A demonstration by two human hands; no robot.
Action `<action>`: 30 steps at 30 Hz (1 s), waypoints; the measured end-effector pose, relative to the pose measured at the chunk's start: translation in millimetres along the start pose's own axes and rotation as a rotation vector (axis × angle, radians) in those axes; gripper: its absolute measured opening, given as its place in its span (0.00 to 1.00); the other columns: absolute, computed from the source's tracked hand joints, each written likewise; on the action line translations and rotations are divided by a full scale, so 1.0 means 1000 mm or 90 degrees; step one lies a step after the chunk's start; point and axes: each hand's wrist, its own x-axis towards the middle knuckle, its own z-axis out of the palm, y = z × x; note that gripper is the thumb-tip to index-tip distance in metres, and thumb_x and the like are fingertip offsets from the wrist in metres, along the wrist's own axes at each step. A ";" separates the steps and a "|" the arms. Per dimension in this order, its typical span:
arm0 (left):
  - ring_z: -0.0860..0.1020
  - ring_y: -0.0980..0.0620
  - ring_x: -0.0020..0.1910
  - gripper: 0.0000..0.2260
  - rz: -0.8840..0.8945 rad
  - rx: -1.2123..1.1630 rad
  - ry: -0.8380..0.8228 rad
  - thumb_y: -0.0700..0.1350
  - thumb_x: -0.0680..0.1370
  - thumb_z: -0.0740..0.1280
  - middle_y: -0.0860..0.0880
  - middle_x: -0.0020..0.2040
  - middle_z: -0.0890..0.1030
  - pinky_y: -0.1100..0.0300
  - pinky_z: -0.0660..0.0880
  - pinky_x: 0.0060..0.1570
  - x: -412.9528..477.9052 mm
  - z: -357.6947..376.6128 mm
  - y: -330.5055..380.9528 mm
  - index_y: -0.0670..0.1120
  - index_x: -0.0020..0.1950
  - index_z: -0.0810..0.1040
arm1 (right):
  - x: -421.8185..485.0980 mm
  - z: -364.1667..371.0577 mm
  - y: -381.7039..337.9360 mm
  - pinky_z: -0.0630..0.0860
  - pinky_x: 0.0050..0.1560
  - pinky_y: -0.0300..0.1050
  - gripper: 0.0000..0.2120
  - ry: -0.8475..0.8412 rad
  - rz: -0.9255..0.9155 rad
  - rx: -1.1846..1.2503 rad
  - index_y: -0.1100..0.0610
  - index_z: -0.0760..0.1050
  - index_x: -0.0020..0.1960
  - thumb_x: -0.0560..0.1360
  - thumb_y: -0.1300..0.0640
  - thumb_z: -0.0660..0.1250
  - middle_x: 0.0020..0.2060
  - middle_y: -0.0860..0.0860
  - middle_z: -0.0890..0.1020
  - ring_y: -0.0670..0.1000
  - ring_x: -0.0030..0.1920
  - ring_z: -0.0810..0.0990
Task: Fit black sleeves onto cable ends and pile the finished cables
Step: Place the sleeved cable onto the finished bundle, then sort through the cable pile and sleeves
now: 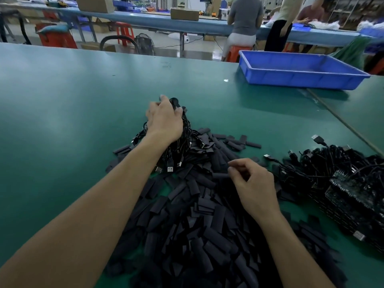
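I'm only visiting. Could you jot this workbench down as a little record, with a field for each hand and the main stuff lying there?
left hand: grips a cable bundle, USB plugs hanging toward the person
right hand: fingers curled over the sleeve pile; unclear whether it holds a sleeve
sleeve pile: loose black sleeves, directly in front of the person
cable heap: black, right of the sleeves
blue tray: far right
table: green

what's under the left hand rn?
A bundle of black cables, gripped by the left hand; its USB plugs stick out toward the camera over the sleeve pile. The hand covers the bundle's middle, so the table beneath can't be seen.
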 end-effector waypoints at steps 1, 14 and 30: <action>0.61 0.38 0.73 0.26 -0.020 0.026 -0.025 0.47 0.85 0.58 0.37 0.73 0.62 0.45 0.61 0.71 0.003 0.002 -0.001 0.40 0.80 0.54 | 0.000 0.001 0.001 0.71 0.40 0.23 0.07 -0.008 0.001 -0.015 0.47 0.80 0.48 0.77 0.60 0.71 0.38 0.38 0.81 0.33 0.42 0.79; 0.66 0.47 0.63 0.09 0.241 0.091 0.086 0.45 0.79 0.67 0.52 0.60 0.70 0.56 0.56 0.56 -0.059 0.023 -0.022 0.52 0.59 0.78 | 0.007 -0.025 -0.029 0.74 0.53 0.42 0.09 -0.104 0.057 -0.218 0.53 0.81 0.56 0.80 0.57 0.63 0.52 0.50 0.84 0.48 0.49 0.79; 0.70 0.46 0.62 0.06 0.162 0.098 -0.062 0.47 0.81 0.64 0.52 0.56 0.73 0.42 0.62 0.70 -0.102 0.041 -0.058 0.52 0.56 0.78 | -0.017 -0.094 -0.029 0.80 0.32 0.39 0.09 0.523 0.501 0.658 0.63 0.72 0.42 0.80 0.63 0.67 0.38 0.59 0.79 0.52 0.32 0.82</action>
